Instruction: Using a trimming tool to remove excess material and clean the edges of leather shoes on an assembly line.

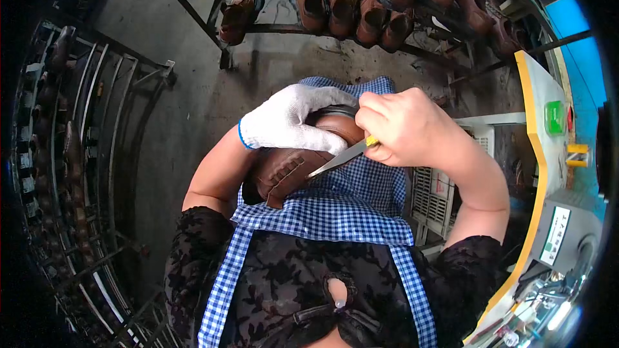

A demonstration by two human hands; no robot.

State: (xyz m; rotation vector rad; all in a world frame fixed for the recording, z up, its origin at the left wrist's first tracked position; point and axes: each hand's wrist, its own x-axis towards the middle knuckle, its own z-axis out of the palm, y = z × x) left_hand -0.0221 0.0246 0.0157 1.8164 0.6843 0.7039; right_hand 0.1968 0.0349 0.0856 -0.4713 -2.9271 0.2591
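My left hand (287,119), in a white knit glove with a blue cuff, is closed around a brown leather shoe (280,171) over my lap. Stitching runs along the shoe's near side, and part of its upper is hidden under the glove. Bare and closed, my right hand (406,125) grips a knife (338,160) with a yellow handle and a pointed metal blade. The blade slants down to the left, its tip at the shoe's edge; contact I cannot tell. Beneath lies a blue checked apron (322,222).
Ahead stands a metal rack (277,28) with several brown shoes. Another rack (129,58) holding shoes is on the left. At right are a yellow-edged table (541,154), a green box (554,118), a grey machine (567,225) and a pale plastic crate (431,203).
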